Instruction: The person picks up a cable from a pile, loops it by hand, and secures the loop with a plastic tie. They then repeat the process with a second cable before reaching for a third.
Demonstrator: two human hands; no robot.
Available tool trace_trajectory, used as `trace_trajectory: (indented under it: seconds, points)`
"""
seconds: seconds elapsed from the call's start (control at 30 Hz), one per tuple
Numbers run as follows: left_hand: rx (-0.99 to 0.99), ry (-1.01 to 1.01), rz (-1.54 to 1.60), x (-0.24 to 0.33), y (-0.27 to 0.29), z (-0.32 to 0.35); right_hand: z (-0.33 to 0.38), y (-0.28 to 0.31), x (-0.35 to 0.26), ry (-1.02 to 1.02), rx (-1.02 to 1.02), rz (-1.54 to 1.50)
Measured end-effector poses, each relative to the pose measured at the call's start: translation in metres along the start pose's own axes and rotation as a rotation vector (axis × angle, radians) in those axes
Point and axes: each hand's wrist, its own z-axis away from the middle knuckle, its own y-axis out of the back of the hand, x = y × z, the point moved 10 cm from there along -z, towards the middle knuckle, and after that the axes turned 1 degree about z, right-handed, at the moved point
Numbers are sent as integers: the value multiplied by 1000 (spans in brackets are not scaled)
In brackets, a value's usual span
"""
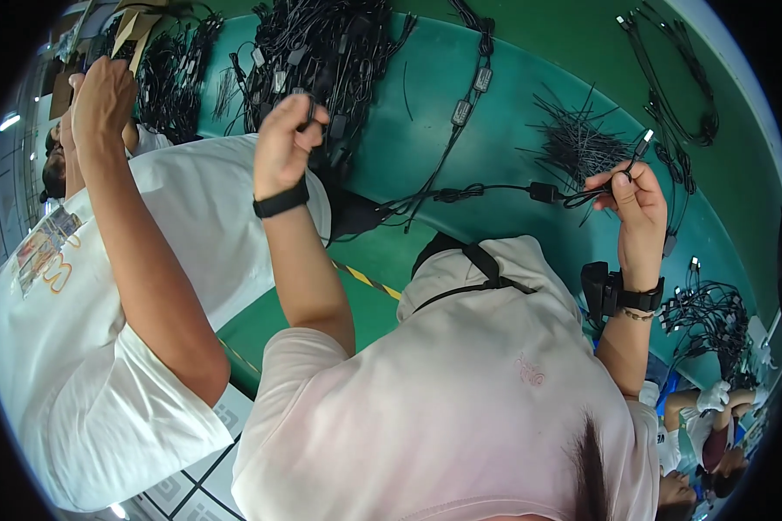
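My left hand (285, 139), with a black band on its wrist, is closed on one end of a black cable (469, 192) just in front of a big pile of black cables (322, 52) on the teal table (495, 104). The cable sags past a small black inline box (543, 191) to my right hand (636, 207), which pinches the other end; its pale connector tip (648, 136) sticks up above the fingers. A black strap with a device sits on my right wrist.
A bundle of thin black ties (582, 139) lies beside my right hand. More cables lie at the right (688, 104) and lower right (712, 313). A person in a white shirt (78, 330) stands at my left, hand (105, 95) raised. Another person's white-gloved hand (714, 398) shows lower right.
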Motion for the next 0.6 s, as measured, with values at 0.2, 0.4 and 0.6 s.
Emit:
trace_trajectory:
  seconds: [0.2,0.4,0.6]
  points:
    - [112,-29,-198,-50,-35,20,0,-7,2,6,-19,15]
    - [67,-73,-529,-94,-53,24,1,-17,0,31,-34,35]
    - [152,-227,-552,-74,-51,35,0,-36,12,-14,-167,7]
